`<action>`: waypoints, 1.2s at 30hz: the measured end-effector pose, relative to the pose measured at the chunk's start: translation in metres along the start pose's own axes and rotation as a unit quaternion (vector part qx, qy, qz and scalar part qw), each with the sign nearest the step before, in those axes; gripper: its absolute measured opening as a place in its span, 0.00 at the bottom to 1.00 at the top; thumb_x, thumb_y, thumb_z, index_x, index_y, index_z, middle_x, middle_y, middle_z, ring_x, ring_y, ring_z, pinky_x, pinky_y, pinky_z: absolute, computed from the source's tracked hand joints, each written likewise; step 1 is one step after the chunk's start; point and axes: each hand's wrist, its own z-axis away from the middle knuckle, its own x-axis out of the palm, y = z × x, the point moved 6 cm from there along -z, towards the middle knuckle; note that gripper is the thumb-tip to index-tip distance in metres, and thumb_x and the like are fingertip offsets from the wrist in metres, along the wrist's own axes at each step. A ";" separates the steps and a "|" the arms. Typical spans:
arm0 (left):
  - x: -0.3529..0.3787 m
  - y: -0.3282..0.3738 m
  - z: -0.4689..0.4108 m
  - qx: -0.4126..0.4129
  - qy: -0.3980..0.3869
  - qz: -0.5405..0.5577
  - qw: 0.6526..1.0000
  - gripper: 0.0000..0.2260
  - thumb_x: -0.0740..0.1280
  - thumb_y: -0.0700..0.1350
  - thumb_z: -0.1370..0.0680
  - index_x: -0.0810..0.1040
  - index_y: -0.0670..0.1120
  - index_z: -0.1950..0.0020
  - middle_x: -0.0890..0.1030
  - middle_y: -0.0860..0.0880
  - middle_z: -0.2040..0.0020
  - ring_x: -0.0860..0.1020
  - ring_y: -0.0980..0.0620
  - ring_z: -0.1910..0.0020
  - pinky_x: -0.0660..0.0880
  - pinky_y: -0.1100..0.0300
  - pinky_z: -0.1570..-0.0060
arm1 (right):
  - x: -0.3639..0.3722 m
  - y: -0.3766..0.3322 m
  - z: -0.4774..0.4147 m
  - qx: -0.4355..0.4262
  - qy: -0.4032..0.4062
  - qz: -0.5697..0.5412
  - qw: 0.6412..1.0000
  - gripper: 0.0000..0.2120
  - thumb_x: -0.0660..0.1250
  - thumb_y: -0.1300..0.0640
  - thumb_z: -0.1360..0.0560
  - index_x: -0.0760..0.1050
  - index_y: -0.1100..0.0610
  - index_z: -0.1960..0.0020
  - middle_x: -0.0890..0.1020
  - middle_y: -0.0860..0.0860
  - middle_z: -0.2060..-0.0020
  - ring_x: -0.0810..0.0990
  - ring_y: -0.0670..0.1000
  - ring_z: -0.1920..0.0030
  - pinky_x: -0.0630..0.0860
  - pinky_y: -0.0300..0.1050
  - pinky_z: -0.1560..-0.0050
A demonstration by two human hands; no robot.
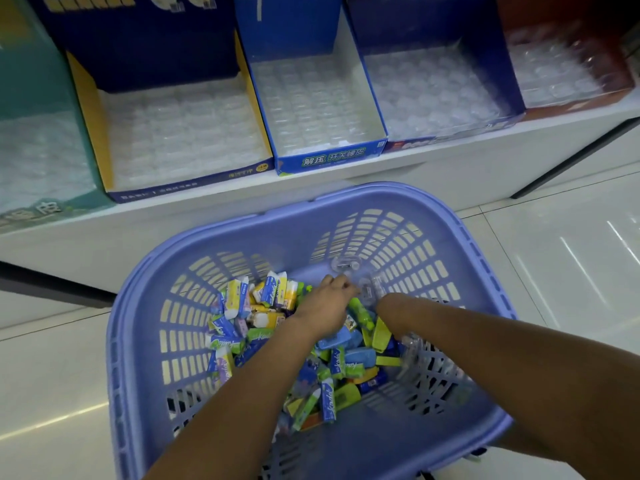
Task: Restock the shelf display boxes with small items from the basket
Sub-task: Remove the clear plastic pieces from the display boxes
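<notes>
Tiled floor (554, 271): left hand (323, 308), right hand (386, 303) amid small items (239, 306) in basket (346, 199), grips unclear.

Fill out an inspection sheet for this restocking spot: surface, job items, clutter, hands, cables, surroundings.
Surface: white shelf carrying the boxes; glossy tiled floor below it.
Job's things: five display boxes in a row, showing only bare clear trays; purple basket in front of the shelf, holding a heap of small packets.
Clutter: clear plastic pieces loose in the basket.
Hands: left hand down among the packets, fingers bent; right hand mostly hidden; the grip cannot be told for either.
Cables: nothing seen.
Surroundings: nothing seen beyond shelf and floor.
</notes>
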 end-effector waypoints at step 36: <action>0.026 0.031 0.005 -0.007 -0.085 0.016 0.996 0.19 0.63 0.51 0.24 0.73 0.47 0.34 0.73 0.43 0.35 0.71 0.42 0.37 0.68 0.52 0.40 | -0.018 0.015 0.023 0.060 0.227 -0.114 0.965 0.33 0.62 0.72 0.28 0.52 0.60 0.27 0.54 0.64 0.27 0.76 0.63 0.43 0.70 0.49 0.58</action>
